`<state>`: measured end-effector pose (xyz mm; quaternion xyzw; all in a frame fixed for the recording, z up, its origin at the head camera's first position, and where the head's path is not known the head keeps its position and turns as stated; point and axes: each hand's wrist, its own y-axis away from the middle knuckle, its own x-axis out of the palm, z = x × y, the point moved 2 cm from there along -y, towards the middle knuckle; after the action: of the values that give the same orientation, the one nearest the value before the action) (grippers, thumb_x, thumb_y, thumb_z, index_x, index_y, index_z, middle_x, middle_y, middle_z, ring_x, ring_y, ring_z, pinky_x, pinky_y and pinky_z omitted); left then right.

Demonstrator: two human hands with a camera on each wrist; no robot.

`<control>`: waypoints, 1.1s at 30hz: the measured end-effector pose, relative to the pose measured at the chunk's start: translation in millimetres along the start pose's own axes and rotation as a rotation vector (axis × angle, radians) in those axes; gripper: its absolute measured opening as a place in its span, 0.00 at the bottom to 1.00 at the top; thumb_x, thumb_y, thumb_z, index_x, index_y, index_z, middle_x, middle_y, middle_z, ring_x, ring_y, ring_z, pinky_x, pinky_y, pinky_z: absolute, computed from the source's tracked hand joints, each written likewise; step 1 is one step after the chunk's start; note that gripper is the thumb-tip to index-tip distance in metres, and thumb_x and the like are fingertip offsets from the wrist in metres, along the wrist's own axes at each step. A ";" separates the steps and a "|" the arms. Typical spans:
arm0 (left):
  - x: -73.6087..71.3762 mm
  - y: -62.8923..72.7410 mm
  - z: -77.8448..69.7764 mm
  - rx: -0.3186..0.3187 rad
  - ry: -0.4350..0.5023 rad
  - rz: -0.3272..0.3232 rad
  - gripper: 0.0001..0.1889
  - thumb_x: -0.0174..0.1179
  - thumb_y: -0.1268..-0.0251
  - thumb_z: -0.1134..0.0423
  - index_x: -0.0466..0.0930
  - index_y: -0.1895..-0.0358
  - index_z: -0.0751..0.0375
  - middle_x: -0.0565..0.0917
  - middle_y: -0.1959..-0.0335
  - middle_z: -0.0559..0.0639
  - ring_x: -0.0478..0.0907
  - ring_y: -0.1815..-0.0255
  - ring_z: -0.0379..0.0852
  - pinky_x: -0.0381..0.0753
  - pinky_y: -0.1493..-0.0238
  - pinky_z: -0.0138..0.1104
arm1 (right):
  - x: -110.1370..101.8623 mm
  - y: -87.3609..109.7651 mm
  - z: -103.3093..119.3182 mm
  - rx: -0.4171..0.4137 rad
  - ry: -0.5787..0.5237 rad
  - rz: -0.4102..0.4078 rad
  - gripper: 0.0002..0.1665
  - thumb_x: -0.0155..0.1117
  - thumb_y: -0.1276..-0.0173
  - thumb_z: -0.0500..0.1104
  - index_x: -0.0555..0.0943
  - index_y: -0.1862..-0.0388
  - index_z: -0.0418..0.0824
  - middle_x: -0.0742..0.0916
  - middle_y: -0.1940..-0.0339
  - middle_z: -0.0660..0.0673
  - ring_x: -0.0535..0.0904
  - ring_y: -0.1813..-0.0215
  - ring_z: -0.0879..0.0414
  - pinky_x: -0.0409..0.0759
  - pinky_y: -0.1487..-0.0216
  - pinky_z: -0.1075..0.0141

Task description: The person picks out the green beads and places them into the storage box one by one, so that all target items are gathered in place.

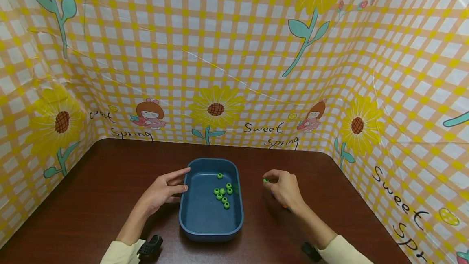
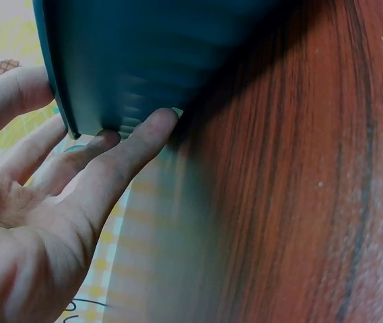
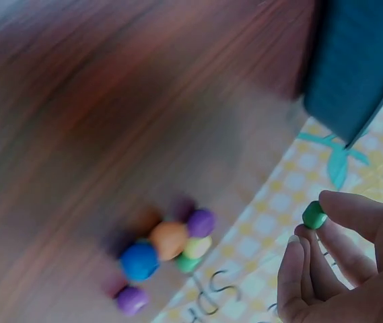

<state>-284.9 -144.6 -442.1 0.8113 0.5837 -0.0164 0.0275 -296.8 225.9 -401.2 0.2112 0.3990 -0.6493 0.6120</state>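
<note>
A blue rectangular bin [image 1: 198,219] sits on the table, with several green beads [image 1: 219,196] scattered over its floor. My left hand [image 1: 159,190] is at the bin's left side, its extended fingertips touching the outer wall and rim. Right of the bin, my right hand [image 1: 285,188] pinches a small green bead [image 3: 314,215] between thumb and fingers, above the table. Loose beads lie on the table near that hand in the right wrist view: blue [image 3: 139,261], orange [image 3: 169,241], yellow [image 3: 198,247], green [image 3: 188,262] and purple [image 3: 132,300]. In the head view, the right hand mostly hides them.
The dark brown wooden table [image 1: 121,166] extends around the bin. A checked cloth printed with flowers [image 1: 253,72] encloses its back and sides. Black wrist straps [image 1: 150,246] are worn at both forearms, beside pale sleeves [image 1: 122,251].
</note>
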 end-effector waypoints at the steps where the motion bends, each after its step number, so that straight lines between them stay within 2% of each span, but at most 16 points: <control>1: -0.1 0.0 0.1 0.002 0.005 0.003 0.33 0.60 0.27 0.67 0.60 0.21 0.61 0.65 0.24 0.71 0.78 0.35 0.67 0.85 0.47 0.54 | 1.3 0.3 3.7 -0.005 -0.008 0.003 0.09 0.71 0.36 0.37 0.89 0.57 0.42 0.92 0.60 0.44 0.84 0.73 0.57 0.82 0.68 0.61; 4: -0.2 -0.2 0.7 0.010 0.012 0.012 0.33 0.60 0.27 0.67 0.60 0.21 0.61 0.64 0.24 0.71 0.77 0.35 0.67 0.85 0.47 0.53 | 5.6 1.1 14.1 -0.021 -0.023 0.006 0.09 0.72 0.36 0.37 0.89 0.57 0.44 0.91 0.60 0.45 0.87 0.65 0.55 0.84 0.63 0.61; 7: -0.3 -0.7 1.3 0.015 0.014 0.018 0.33 0.59 0.26 0.67 0.59 0.21 0.61 0.64 0.24 0.71 0.77 0.35 0.67 0.85 0.47 0.53 | 9.9 1.6 23.3 -0.045 -0.046 -0.001 0.09 0.73 0.37 0.36 0.90 0.59 0.44 0.91 0.61 0.46 0.88 0.63 0.54 0.84 0.63 0.61; 11: -0.3 -0.6 1.6 0.013 0.010 0.019 0.33 0.59 0.26 0.67 0.59 0.21 0.61 0.62 0.23 0.70 0.77 0.34 0.66 0.85 0.47 0.52 | 15.0 3.2 35.9 -0.081 -0.073 -0.010 0.09 0.74 0.39 0.35 0.90 0.60 0.44 0.91 0.64 0.47 0.88 0.63 0.53 0.84 0.65 0.63; 18: -0.6 0.4 1.5 0.018 0.009 0.019 0.35 0.62 0.28 0.65 0.60 0.21 0.60 0.62 0.23 0.70 0.77 0.35 0.66 0.86 0.47 0.52 | 25.1 5.7 53.7 -0.088 -0.105 0.027 0.09 0.75 0.38 0.36 0.90 0.59 0.45 0.91 0.65 0.50 0.87 0.65 0.57 0.83 0.66 0.65; 26: -1.3 0.1 1.2 0.020 0.013 0.019 0.34 0.60 0.27 0.66 0.60 0.21 0.61 0.63 0.23 0.71 0.77 0.35 0.67 0.86 0.47 0.52 | 39.7 10.9 66.5 -0.175 -0.107 0.059 0.09 0.74 0.38 0.35 0.89 0.60 0.45 0.89 0.68 0.50 0.84 0.68 0.58 0.80 0.70 0.70; 33: -1.4 -0.2 1.6 0.017 0.008 0.016 0.33 0.60 0.27 0.66 0.60 0.21 0.61 0.63 0.24 0.71 0.76 0.34 0.68 0.85 0.47 0.53 | 49.0 12.4 72.8 -0.211 -0.065 0.068 0.07 0.75 0.39 0.37 0.90 0.61 0.43 0.89 0.69 0.51 0.82 0.67 0.61 0.79 0.69 0.71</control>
<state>-285.5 -145.9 -443.6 0.8162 0.5772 -0.0180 0.0183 -277.2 139.6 -398.7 0.1377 0.4378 -0.5890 0.6652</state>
